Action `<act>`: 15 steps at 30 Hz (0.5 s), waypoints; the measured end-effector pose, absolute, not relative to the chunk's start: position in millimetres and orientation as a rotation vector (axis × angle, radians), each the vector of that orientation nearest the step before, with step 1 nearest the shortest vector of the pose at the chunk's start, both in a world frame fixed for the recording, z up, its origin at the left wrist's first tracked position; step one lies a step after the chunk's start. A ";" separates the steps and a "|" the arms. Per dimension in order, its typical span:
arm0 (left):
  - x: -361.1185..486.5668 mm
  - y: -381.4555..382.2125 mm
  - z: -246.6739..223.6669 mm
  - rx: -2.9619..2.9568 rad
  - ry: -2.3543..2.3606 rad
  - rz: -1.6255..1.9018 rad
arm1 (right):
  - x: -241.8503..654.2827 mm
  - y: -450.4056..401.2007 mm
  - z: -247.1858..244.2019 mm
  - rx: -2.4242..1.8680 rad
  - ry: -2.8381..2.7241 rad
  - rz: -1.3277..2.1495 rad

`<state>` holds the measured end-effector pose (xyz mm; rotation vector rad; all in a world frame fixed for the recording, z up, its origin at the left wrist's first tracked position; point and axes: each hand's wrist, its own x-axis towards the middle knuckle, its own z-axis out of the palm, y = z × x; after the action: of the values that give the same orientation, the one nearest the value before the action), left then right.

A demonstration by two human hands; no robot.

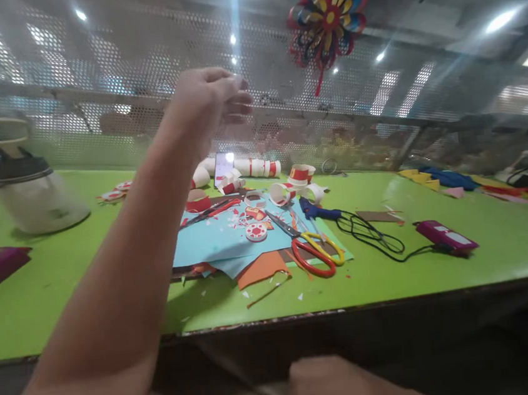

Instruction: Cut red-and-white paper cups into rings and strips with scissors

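Nearest the camera, a bare left forearm reaches up from the lower left, ending in the left hand [216, 99], raised above the tabletop [386, 279]. Its fingers are bent, with the thumb close to the forefinger; whether they pinch anything cannot be told. The right hand [328, 385] is at the bottom, below the near edge of the green tabletop, curled and blurred, its grip unclear.

Beyond the hands, in the middle of the tabletop, a red-and-white paper disc [256, 232] lies flat on light blue paper [216, 243] strewn with red and white scraps. Just right of it are large scissors [320, 257] with one red and one yellow handle, blades pointing far left. Orange paper [262, 270] sticks out at the near side. A dark and red tool [213, 211] lies on the far left part of the blue paper.

Right of the papers, a blue glue gun [319, 210] rests beside a looped black cord [376, 236], which runs to a magenta box [447, 238]. Behind the disc stand white-and-red paper rings [282, 193], an upright phone [223, 167] with a lit screen, and a white tube with red bands [258, 166].

At the left is a whitish container [37, 196] with a dark neck. Coloured pieces [450, 178] lie far right. A perforated screen [275, 121] spans the background; a red, blue and yellow flower-shaped ornament [330, 18] hangs above.
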<state>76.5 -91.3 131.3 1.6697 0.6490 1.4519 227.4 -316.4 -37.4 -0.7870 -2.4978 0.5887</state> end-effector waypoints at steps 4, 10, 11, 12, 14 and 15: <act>47.3 -175.6 89.7 1.872 0.418 1.313 | 232.7 -342.8 -102.6 -1.012 -2.543 0.502; 2.7 -258.8 -69.8 2.030 0.654 0.441 | 252.9 -359.3 -92.7 -1.105 -2.550 0.629; -5.9 -260.7 -102.2 2.021 0.749 0.375 | 257.1 -359.5 -88.7 -1.169 -2.533 0.641; -15.5 -260.0 -133.4 2.013 0.969 0.448 | 262.4 -358.0 -88.5 -1.276 -2.495 0.643; -38.3 -254.6 -187.5 1.992 1.377 0.553 | 276.1 -348.7 -102.1 -1.434 -2.417 0.616; -51.0 -251.3 -209.0 1.973 1.477 0.567 | 283.6 -341.1 -115.0 -1.499 -2.378 0.613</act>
<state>-51.0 -251.3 -209.0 1.9735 1.4766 0.5667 283.6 -341.1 -115.0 -1.4994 -2.3777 0.6129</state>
